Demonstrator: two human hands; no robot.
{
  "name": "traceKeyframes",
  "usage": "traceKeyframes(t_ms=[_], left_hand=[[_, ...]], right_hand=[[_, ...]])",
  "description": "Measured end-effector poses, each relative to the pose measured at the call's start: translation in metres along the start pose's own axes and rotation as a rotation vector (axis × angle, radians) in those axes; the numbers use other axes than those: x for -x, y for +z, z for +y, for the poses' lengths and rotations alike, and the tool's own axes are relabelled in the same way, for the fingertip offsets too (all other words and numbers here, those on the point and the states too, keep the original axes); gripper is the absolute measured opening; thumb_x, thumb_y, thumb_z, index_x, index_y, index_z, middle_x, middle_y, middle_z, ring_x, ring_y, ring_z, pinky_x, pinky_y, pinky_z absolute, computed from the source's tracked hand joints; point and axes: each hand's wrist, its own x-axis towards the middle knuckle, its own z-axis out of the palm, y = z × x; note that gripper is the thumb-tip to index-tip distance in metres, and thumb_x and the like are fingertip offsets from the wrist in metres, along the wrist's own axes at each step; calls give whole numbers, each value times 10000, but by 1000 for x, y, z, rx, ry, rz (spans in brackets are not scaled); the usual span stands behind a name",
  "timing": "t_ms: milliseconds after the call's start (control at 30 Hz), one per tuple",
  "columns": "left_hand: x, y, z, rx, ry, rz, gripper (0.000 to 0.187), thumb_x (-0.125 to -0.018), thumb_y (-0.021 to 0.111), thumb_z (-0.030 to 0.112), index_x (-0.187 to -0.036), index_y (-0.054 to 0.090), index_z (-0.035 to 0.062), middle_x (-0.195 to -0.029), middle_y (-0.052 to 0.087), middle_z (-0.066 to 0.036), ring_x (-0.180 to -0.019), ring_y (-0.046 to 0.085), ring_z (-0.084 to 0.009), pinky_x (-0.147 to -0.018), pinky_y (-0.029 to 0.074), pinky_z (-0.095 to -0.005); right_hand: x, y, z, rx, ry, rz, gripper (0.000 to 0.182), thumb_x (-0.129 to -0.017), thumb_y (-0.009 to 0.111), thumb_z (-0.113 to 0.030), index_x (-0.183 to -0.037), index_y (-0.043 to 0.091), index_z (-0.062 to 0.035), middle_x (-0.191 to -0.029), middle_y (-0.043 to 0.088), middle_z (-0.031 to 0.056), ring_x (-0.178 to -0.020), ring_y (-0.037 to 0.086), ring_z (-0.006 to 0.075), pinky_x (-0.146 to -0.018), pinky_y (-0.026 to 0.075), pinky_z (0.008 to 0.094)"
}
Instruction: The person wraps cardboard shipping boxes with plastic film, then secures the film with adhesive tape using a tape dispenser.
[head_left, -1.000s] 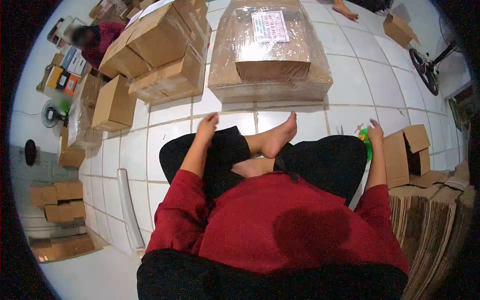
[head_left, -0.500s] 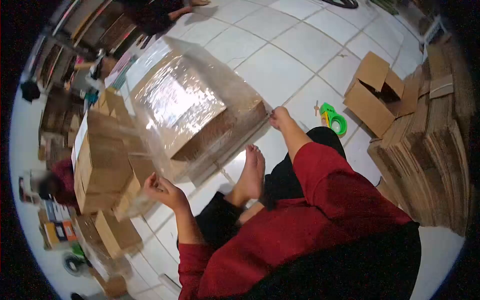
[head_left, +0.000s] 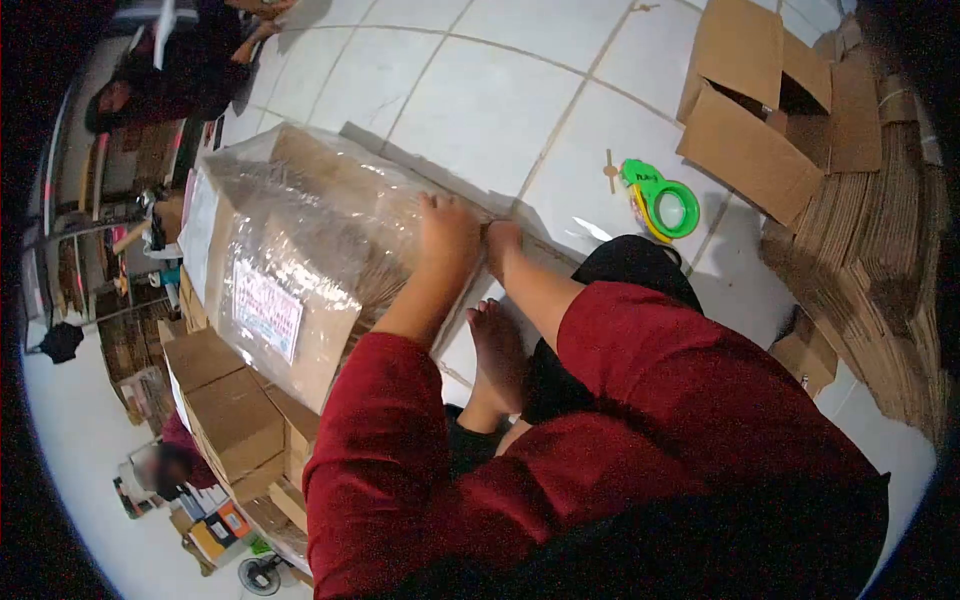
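A large cardboard box [head_left: 330,190], wrapped in shiny clear plastic film [head_left: 300,240], lies on the floor before me, with a printed label [head_left: 267,310] under the film. My left hand [head_left: 448,235] rests on the film near the box's right end, its fingers spread over the surface. Right beside it, at the lower corner of that end, my right hand [head_left: 503,243] is closed, seemingly on the film's edge; its fingertips are partly hidden. A green tape dispenser [head_left: 665,203] lies on the tiles to the right of my hands.
An open cardboard box [head_left: 755,120] and stacked flattened cartons [head_left: 850,270] stand on the right. Closed cartons [head_left: 235,410] sit at the left. Another person in dark clothing [head_left: 180,75] is at the upper left, and one more person [head_left: 190,455] at the lower left. My bare foot [head_left: 495,350] is near the box.
My left hand has moved from the box's near left side to its right end, onto the film. The wrapped box appears turned, and the view has shifted. My right hand stays at the corner.
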Motion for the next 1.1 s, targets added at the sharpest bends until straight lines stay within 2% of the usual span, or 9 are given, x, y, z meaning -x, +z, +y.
traceKeyframes(t_ms=[367,400,433,467,533,633,833,967,1100], left_hand=[[12,-7,-18,41,34,11,202,-738,488,259,-862,569,122,-892,551,-60,-847,523,-203,-843,334,-371],[11,-10,-18,62,12,-14,207,-729,514,276,-849,573,118,-899,546,-47,-879,511,-194,-858,323,-377],[12,-12,-20,82,-11,-40,217,-720,540,293,-836,576,113,-906,542,-34,-911,499,-185,-873,311,-383],[16,-14,-23,84,-1,-43,217,-720,540,293,-836,576,113,-906,542,-34,-911,499,-185,-873,311,-383],[26,-19,-37,151,29,115,221,-711,544,300,-813,572,106,-875,548,-43,-893,508,-203,-860,322,-377],[47,-38,-60,218,54,209,243,-692,560,310,-830,577,110,-845,555,-47,-855,517,-224,-842,336,-371],[94,-74,-96,147,23,253,264,-686,573,300,-885,582,126,-867,562,-31,-854,519,-225,-829,346,-376],[127,-87,-96,80,-54,195,264,-685,582,279,-893,580,117,-875,561,-30,-870,516,-226,-845,341,-382],[158,-83,-96,115,-117,300,308,-644,631,232,-922,577,111,-915,560,-29,-909,514,-218,-871,332,-393]], right_hand=[[-7,0,11,-420,214,-165,181,-756,443,-221,-793,562,-89,-765,549,68,-688,532,201,-541,419,332],[-16,6,17,-503,201,-204,185,-761,436,-224,-784,562,-90,-754,549,66,-679,531,198,-531,418,331],[-23,13,24,-795,39,-329,190,-772,405,-214,-751,515,-60,-695,517,107,-622,511,226,-513,407,353],[-17,2,24,-799,45,-321,190,-772,405,-214,-751,515,-60,-695,517,107,-622,511,226,-513,407,353],[17,-38,-2,-840,169,-363,231,-770,307,-53,-768,537,-29,-774,561,112,-748,553,197,-624,464,348],[109,-78,-66,-949,301,-418,219,-727,294,2,-767,509,21,-795,549,153,-790,555,237,-681,482,358],[128,-69,-62,-907,187,-760,253,-614,325,50,-814,478,74,-872,539,177,-846,538,297,-782,451,385],[143,-63,-62,-841,102,-905,245,-602,331,52,-788,490,71,-906,529,183,-882,523,298,-830,418,384],[159,-61,-61,-783,39,-968,236,-622,339,54,-795,499,73,-950,520,190,-914,509,290,-846,400,372]])
